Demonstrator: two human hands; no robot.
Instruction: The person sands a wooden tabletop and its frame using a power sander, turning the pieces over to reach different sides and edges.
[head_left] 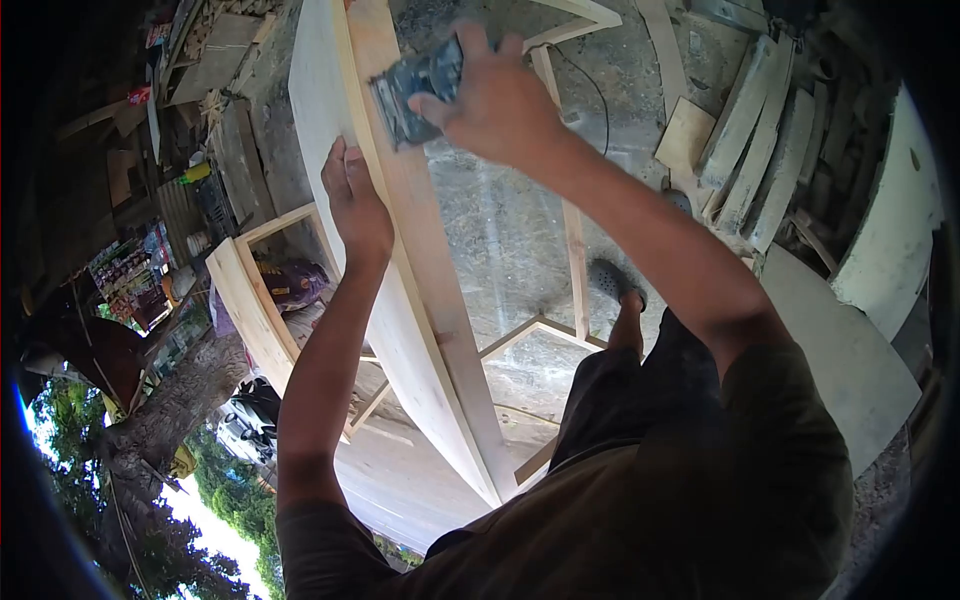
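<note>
My right hand (505,105) is wrapped round a dark power sander (410,95), slightly blurred, which sits against the long pale wooden board (425,220). That board forms one side of a tall wooden piece, joined along an edge strip to a smooth light panel (400,340). My left hand (358,205) lies against the panel near this edge, below and left of the sander. Its fingers are stretched out, and the thumb is hidden.
A thin cord (600,85) hangs right of the sander. Wooden frames (575,250) stand around the piece. Weathered planks (755,140) lean at the upper right. A tree trunk (185,390) rises at the left. My foot in a dark clog (608,280) stands on the concrete floor (500,240).
</note>
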